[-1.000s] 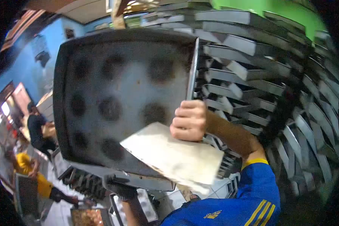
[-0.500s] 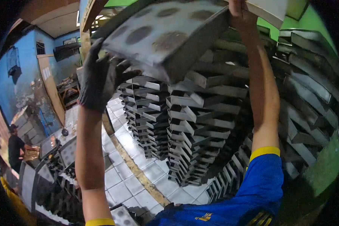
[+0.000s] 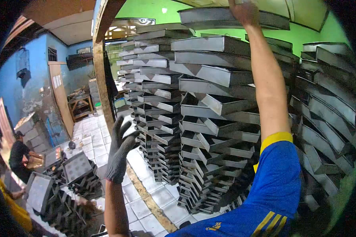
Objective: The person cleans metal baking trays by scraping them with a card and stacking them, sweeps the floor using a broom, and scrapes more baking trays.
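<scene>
Your tray (image 3: pixel 221 18) has gone higher since half a second ago, and your left hand (image 3: pixel 118 156) has dropped away from its corner. Back then the tray was tilted, showing you its inner face with the dark round patches; now it lies nearly level and shows you its long outer side wall. Its long axis runs left to right across the top of your view, the right end dipping slightly, and the opening seems to face up, though the low angle hides the inside. It sits above the nearer stack of trays (image 3: pixel 213 106), a strip of green wall (image 3: pixel 158 13) showing beneath its left part, so in this view those two look apart there. Your right hand (image 3: pixel 246 12) is against the tray near its middle, but the frame cuts off the fingers, so you cannot tell how firmly they close on it. Your left hand, in a dark glove, has its fingers well spread and holds nothing, in front of the tiled floor (image 3: pixel 166 193).
</scene>
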`<control>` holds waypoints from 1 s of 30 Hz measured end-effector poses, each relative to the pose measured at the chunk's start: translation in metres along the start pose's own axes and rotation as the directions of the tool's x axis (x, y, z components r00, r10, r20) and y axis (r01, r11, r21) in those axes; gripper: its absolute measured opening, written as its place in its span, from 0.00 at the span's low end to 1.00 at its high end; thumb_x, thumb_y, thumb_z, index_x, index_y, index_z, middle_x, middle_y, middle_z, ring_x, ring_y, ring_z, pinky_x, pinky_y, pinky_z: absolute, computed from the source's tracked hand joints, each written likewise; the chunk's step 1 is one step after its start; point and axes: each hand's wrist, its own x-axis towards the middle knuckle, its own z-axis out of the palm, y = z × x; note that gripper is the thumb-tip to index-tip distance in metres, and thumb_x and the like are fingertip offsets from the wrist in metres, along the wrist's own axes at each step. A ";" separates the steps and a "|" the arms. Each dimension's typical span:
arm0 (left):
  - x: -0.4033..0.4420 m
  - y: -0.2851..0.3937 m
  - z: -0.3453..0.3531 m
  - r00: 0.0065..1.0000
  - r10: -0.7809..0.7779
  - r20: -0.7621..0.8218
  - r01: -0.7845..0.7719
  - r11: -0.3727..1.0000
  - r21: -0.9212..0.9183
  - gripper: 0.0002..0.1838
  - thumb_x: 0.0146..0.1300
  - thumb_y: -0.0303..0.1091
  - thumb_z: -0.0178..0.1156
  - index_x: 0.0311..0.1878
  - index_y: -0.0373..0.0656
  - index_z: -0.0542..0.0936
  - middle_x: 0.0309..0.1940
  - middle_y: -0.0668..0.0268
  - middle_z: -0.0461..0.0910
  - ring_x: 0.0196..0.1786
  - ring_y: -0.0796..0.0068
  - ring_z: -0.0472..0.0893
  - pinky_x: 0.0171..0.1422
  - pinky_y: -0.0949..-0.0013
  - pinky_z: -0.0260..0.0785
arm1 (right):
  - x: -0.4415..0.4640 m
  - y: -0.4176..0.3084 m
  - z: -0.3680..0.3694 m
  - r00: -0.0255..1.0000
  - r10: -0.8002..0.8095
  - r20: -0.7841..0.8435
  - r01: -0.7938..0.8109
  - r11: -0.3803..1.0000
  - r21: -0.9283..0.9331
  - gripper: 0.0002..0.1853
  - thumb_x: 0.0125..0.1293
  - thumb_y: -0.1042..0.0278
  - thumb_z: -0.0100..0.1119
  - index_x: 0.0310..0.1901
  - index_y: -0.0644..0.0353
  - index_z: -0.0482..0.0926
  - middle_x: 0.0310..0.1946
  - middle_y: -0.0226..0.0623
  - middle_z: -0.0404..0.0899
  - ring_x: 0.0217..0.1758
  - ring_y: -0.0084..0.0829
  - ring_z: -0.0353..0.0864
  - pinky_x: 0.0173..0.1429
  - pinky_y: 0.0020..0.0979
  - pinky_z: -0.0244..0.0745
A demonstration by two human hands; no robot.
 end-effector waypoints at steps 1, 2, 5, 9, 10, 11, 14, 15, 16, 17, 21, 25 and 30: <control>-0.005 -0.024 -0.012 0.996 -0.056 -0.063 0.054 0.998 -0.032 0.45 0.68 0.48 0.61 0.81 0.53 0.49 0.76 0.48 0.57 0.66 0.57 0.75 0.63 0.58 0.72 | -0.004 0.003 0.005 1.000 0.010 0.024 -0.010 1.000 -0.002 0.19 0.73 0.58 0.54 0.55 0.64 0.80 0.50 0.52 0.83 0.53 0.51 0.82 0.57 0.46 0.75; -0.009 -0.044 -0.018 0.987 -0.117 -0.112 0.115 0.993 -0.027 0.46 0.68 0.50 0.61 0.82 0.53 0.48 0.75 0.49 0.58 0.66 0.56 0.75 0.62 0.57 0.72 | -0.008 0.004 0.010 0.999 0.018 0.043 -0.018 1.000 -0.009 0.19 0.73 0.57 0.54 0.55 0.64 0.79 0.50 0.52 0.83 0.53 0.51 0.82 0.58 0.46 0.75; -0.018 -0.103 -0.030 0.970 -0.189 -0.155 0.180 0.981 -0.070 0.45 0.67 0.50 0.61 0.81 0.53 0.50 0.75 0.50 0.59 0.66 0.54 0.75 0.62 0.54 0.73 | -0.019 0.007 0.023 0.994 0.042 0.103 -0.040 0.999 -0.021 0.20 0.73 0.57 0.54 0.57 0.63 0.78 0.52 0.52 0.82 0.54 0.52 0.81 0.60 0.46 0.74; -0.019 -0.141 -0.004 0.953 -0.267 -0.142 0.253 0.962 -0.107 0.42 0.67 0.47 0.59 0.80 0.51 0.52 0.73 0.49 0.62 0.62 0.56 0.76 0.58 0.56 0.75 | -0.035 0.003 0.041 0.980 0.048 0.194 -0.043 0.999 -0.031 0.21 0.73 0.56 0.54 0.59 0.62 0.77 0.54 0.52 0.82 0.56 0.52 0.81 0.62 0.46 0.73; -0.022 -0.146 0.003 0.950 -0.283 -0.130 0.271 0.957 -0.104 0.42 0.67 0.46 0.58 0.80 0.50 0.52 0.73 0.48 0.62 0.63 0.55 0.76 0.58 0.55 0.75 | -0.039 0.001 0.044 0.976 0.045 0.213 -0.040 0.999 -0.026 0.22 0.73 0.56 0.53 0.60 0.62 0.77 0.54 0.52 0.82 0.57 0.53 0.81 0.63 0.46 0.73; -0.024 -0.155 0.008 0.940 -0.319 -0.120 0.309 0.946 -0.098 0.42 0.67 0.45 0.58 0.80 0.48 0.51 0.73 0.48 0.62 0.63 0.56 0.76 0.59 0.54 0.75 | -0.042 0.000 0.044 0.972 0.040 0.233 -0.037 0.999 -0.019 0.22 0.73 0.56 0.53 0.61 0.62 0.77 0.55 0.52 0.82 0.57 0.53 0.81 0.63 0.47 0.72; -0.038 -0.186 0.013 0.907 -0.414 -0.071 0.407 0.908 -0.094 0.42 0.67 0.45 0.58 0.80 0.49 0.52 0.73 0.48 0.62 0.62 0.57 0.77 0.59 0.54 0.75 | -0.050 -0.001 0.040 0.961 -0.001 0.276 -0.005 1.000 0.021 0.23 0.73 0.55 0.53 0.62 0.61 0.76 0.56 0.52 0.81 0.58 0.53 0.80 0.65 0.47 0.71; -0.045 -0.200 0.010 0.894 -0.443 -0.067 0.436 0.894 -0.099 0.40 0.68 0.44 0.58 0.79 0.50 0.54 0.72 0.49 0.63 0.61 0.57 0.78 0.58 0.55 0.75 | -0.051 -0.004 0.036 0.927 0.041 0.373 -0.050 0.999 0.014 0.23 0.73 0.55 0.53 0.63 0.60 0.76 0.57 0.52 0.81 0.59 0.53 0.80 0.66 0.47 0.71; -0.054 -0.214 0.007 0.871 -0.486 -0.074 0.480 0.873 -0.093 0.38 0.69 0.43 0.58 0.78 0.50 0.55 0.71 0.51 0.65 0.61 0.61 0.77 0.58 0.55 0.75 | -0.050 -0.005 0.031 0.693 0.234 0.682 -0.204 0.971 -0.126 0.25 0.73 0.54 0.53 0.66 0.59 0.74 0.60 0.51 0.79 0.61 0.53 0.79 0.68 0.46 0.70; -0.064 -0.228 0.001 0.848 -0.524 -0.084 0.518 0.851 -0.086 0.36 0.71 0.42 0.58 0.78 0.51 0.57 0.70 0.53 0.67 0.60 0.64 0.77 0.58 0.56 0.75 | -0.054 0.005 0.042 0.690 0.231 0.686 -0.202 0.972 -0.124 0.25 0.73 0.54 0.53 0.66 0.59 0.74 0.60 0.51 0.79 0.61 0.53 0.79 0.68 0.46 0.70; -0.151 -0.285 -0.035 0.689 -0.701 -0.181 0.689 0.712 -0.133 0.31 0.72 0.41 0.56 0.75 0.50 0.60 0.60 0.58 0.74 0.54 0.65 0.80 0.53 0.57 0.76 | -0.071 0.039 0.058 0.870 0.018 0.494 0.039 0.994 -0.104 0.26 0.75 0.55 0.50 0.66 0.63 0.73 0.61 0.52 0.78 0.62 0.54 0.78 0.69 0.47 0.70; -0.322 -0.337 -0.079 0.386 -0.859 -0.337 0.768 0.501 -0.398 0.24 0.73 0.39 0.54 0.70 0.49 0.66 0.49 0.61 0.77 0.46 0.66 0.81 0.42 0.60 0.78 | -0.078 0.067 0.046 0.988 0.157 -0.008 -0.153 0.948 -0.277 0.21 0.71 0.57 0.52 0.58 0.63 0.77 0.53 0.49 0.80 0.54 0.51 0.79 0.59 0.48 0.73; -0.560 -0.336 -0.087 -0.093 -0.809 -0.581 0.620 0.410 -0.669 0.24 0.75 0.44 0.49 0.69 0.45 0.69 0.57 0.57 0.75 0.56 0.60 0.77 0.54 0.58 0.72 | -0.184 -0.141 0.044 0.853 0.423 -0.304 -0.233 0.831 0.505 0.21 0.65 0.65 0.55 0.58 0.64 0.76 0.52 0.50 0.79 0.51 0.49 0.80 0.56 0.47 0.75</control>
